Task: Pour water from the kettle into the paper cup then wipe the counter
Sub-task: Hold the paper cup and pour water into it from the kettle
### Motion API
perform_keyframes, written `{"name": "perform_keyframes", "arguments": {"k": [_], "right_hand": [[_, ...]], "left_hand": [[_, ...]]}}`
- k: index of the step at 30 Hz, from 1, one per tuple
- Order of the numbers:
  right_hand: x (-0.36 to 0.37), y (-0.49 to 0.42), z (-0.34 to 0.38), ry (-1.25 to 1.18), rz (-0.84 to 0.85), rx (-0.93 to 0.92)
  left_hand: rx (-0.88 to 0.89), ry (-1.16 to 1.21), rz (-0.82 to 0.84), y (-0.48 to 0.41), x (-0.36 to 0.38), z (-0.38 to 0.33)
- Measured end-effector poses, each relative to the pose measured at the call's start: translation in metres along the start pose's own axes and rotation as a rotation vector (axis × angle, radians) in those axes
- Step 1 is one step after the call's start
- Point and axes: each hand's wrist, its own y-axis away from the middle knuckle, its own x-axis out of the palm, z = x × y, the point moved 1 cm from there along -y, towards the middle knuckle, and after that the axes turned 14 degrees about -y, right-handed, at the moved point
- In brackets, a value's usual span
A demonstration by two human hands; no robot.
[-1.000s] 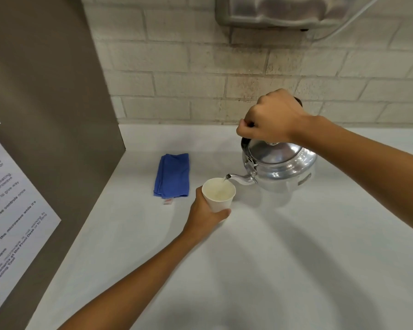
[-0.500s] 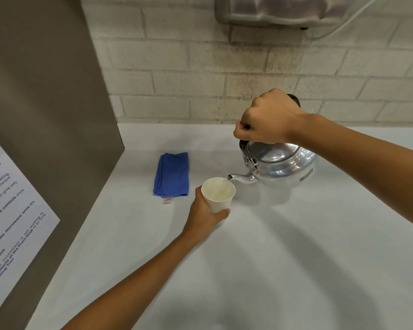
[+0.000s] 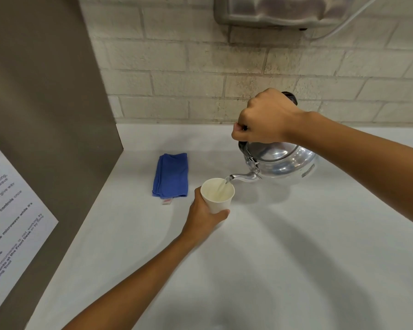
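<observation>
Right hand point(image 3: 264, 117), fisted on the kettle point(image 3: 281, 163) handle, has tipped it further; left hand point(image 3: 204, 214) grips the filling paper cup point(image 3: 217, 195).

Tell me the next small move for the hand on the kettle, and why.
Probably tip the kettle back upright to stop the stream. The right hand holds it tilted by the handle, the spout over the paper cup, and water is running in; the cup, gripped by the left hand, looks well filled. The blue cloth lies folded on the counter for the wiping afterwards.
</observation>
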Motion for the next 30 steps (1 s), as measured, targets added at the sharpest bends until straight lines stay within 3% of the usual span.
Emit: {"name": "perform_keyframes", "arguments": {"k": [30], "right_hand": [[-0.0053, -0.0066, 0.0021, 0.046, 0.021, -0.062]], "left_hand": [[-0.029, 0.005, 0.004, 0.0006, -0.0011, 0.0002]]}}
